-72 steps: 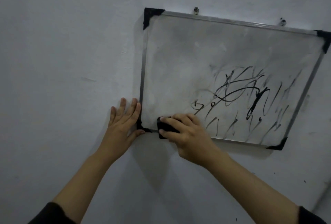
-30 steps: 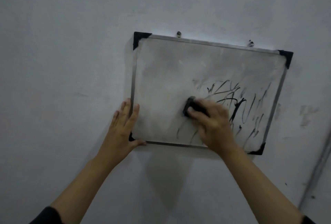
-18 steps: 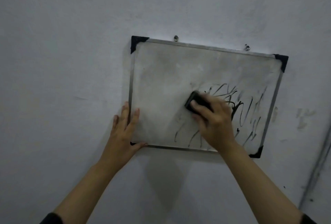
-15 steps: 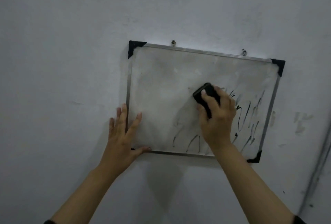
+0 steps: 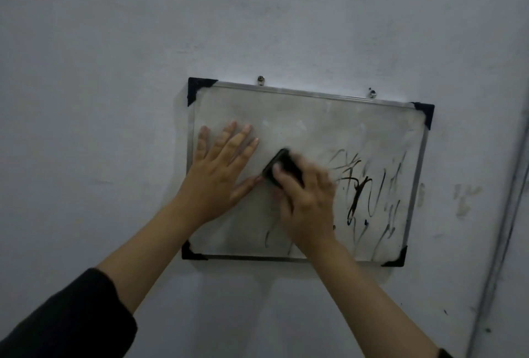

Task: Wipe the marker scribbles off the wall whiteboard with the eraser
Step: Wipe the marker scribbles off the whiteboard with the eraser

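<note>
A metal-framed whiteboard (image 5: 312,117) with black plastic corners hangs on the wall from two screws. Its left and upper parts are smeared grey. Black marker scribbles (image 5: 369,194) cover its right and lower middle. My right hand (image 5: 307,203) grips a black eraser (image 5: 282,167) and presses it on the board's middle; the hand is motion-blurred. My left hand (image 5: 220,177) lies flat on the board's left part with fingers spread, its thumb almost touching the eraser.
The grey wall (image 5: 114,71) surrounds the board, with a few smudges (image 5: 463,197) right of the frame. A dark vertical line (image 5: 503,214), a pipe or a wall corner, runs down the far right.
My left hand has moved from the board's lower-left corner up onto its surface. My right hand has carried the eraser left and down towards the middle. The board sits lower in view.
</note>
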